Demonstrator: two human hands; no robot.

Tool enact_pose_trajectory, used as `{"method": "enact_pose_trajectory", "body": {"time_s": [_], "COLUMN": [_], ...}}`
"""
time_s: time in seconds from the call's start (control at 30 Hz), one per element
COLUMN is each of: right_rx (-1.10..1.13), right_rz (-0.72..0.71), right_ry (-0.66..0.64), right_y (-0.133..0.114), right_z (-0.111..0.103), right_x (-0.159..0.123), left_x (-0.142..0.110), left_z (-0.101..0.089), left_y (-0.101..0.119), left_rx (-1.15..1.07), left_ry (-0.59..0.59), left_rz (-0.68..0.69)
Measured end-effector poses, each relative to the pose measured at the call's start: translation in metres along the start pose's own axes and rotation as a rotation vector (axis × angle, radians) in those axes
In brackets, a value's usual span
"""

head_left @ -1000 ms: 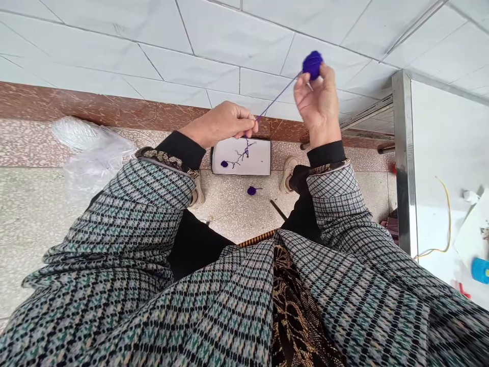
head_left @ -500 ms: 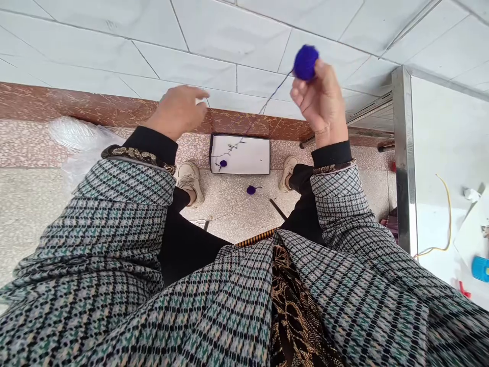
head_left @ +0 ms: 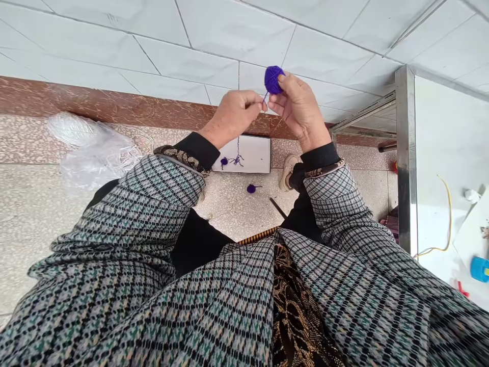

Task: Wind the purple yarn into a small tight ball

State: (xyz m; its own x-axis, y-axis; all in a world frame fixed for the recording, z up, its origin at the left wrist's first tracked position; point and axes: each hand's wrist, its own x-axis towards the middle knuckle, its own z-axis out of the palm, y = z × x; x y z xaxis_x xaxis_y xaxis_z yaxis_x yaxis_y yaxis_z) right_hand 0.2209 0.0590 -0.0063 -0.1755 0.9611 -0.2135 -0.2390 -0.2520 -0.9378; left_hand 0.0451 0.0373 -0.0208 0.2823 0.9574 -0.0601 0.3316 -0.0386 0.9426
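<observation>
No readable text or labels anywhere.

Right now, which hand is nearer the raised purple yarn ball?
Right. The right hand grips the yarn ball; the left hand is just off its lower left, pinching the strand that leads from it.

Crumpled clear plastic bag (head_left: 86, 162) is lying on the speckled stone floor (head_left: 30, 204), left side of the frame. White wall tiles (head_left: 214, 30) are kinda filling the top, and over at right a thin yellow cable (head_left: 450, 219) and chunky blue plastic piece (head_left: 479, 268) are sitting on a white, metal-edged table (head_left: 431, 153).
</observation>
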Motion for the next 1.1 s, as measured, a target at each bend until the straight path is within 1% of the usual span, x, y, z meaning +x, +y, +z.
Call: {"method": "enact_pose_trajectory", "body": {"time_s": [0.07, 0.13, 0.2, 0.23, 0.3, 0.37, 0.4, 0.47, 0.5, 0.53, 0.57, 0.63, 0.7, 0.73, 0.8, 0.83, 0.87, 0.9, 0.93, 0.97, 1.0, 1.03, 1.07, 1.1], "right_rx": [-0.079, -0.254, -0.508, -0.632, -0.793, -0.833, -0.81, -0.679, -0.569, -0.445, -0.325, -0.138, -0.029, -0.015, -0.101, -0.203, -0.333, -0.467, -0.591, -0.682, -0.725, -0.713, -0.643, -0.524], "right_rz": [-0.001, 0.014, 0.014, 0.017, 0.058, 0.179, 0.25, 0.351, 0.359, 0.328, 0.268, 0.104, -0.022, -0.04, -0.027, -0.014, 0.007, 0.037, 0.084, 0.148, 0.222, 0.282, 0.307, 0.28], "right_ry": [0.104, 0.202, 0.239, 0.222, 0.129, -0.045, -0.15, -0.352, -0.415, -0.433, -0.406, -0.266, -0.108, -0.046, 0.052, 0.077, 0.061, 0.002, -0.091, -0.213, -0.348, -0.471, -0.572, -0.636], "right_y": [-0.006, -0.012, -0.018, -0.02, -0.023, -0.026, -0.027, -0.027, -0.027, -0.026, -0.025, -0.023, -0.019, -0.017, -0.014, -0.014, -0.014, -0.014, -0.016, -0.018, -0.021, -0.023, -0.025, -0.026], "right_z": [0.002, 0.005, 0.008, 0.01, 0.01, 0.007, 0.005, -0.002, -0.005, -0.009, -0.011, -0.012, -0.007, -0.003, 0.005, 0.008, 0.009, 0.009, 0.006, 0.002, -0.003, -0.008, -0.014, -0.019], "right_x": [-0.001, -0.003, -0.007, -0.01, -0.016, -0.022, -0.024, -0.028, -0.028, -0.028, -0.027, -0.023, -0.019, -0.017, -0.014, -0.013, -0.014, -0.014, -0.016, -0.018, -0.02, -0.022, -0.023, -0.024], "left_x": [-0.004, -0.009, -0.012, -0.013, -0.014, -0.012, -0.011, -0.008, -0.006, -0.004, -0.003, -0.002, -0.003, -0.003, -0.005, -0.005, -0.005, -0.005, -0.005, -0.005, -0.005, -0.005, -0.005, -0.005], "left_z": [-0.001, -0.002, -0.005, -0.007, -0.014, -0.022, -0.027, -0.037, -0.04, -0.043, -0.045, -0.045, -0.042, -0.04, -0.037, -0.036, -0.036, -0.036, -0.038, -0.04, -0.042, -0.044, -0.046, -0.047], "left_y": [0.001, 0.004, 0.008, 0.011, 0.015, 0.017, 0.018, 0.015, 0.013, 0.011, 0.008, 0.005, 0.004, 0.004, 0.006, 0.006, 0.007, 0.007, 0.007, 0.007, 0.006, 0.005, 0.004, 0.003], "left_rx": [0.144, 0.215, 0.267, 0.287, 0.305, 0.31, 0.313, 0.322, 0.319, 0.308, 0.286, 0.212, 0.14, 0.116, 0.089, 0.083, 0.077, 0.071, 0.065, 0.056, 0.046, 0.036, 0.028, 0.023], "left_ry": [-0.099, -0.211, -0.271, -0.273, -0.224, -0.178, -0.17, -0.181, -0.193, -0.201, -0.215, -0.271, -0.352, -0.4, -0.486, -0.514, -0.533, -0.54, -0.533, -0.515, -0.494, -0.473, -0.459, -0.453], "left_rz": [0.095, 0.163, 0.19, 0.19, 0.165, 0.136, 0.121, 0.087, 0.069, 0.051, 0.034, 0.014, 0.032, 0.054, 0.104, 0.12, 0.125, 0.121, 0.11, 0.092, 0.069, 0.049, 0.031, 0.019]}}
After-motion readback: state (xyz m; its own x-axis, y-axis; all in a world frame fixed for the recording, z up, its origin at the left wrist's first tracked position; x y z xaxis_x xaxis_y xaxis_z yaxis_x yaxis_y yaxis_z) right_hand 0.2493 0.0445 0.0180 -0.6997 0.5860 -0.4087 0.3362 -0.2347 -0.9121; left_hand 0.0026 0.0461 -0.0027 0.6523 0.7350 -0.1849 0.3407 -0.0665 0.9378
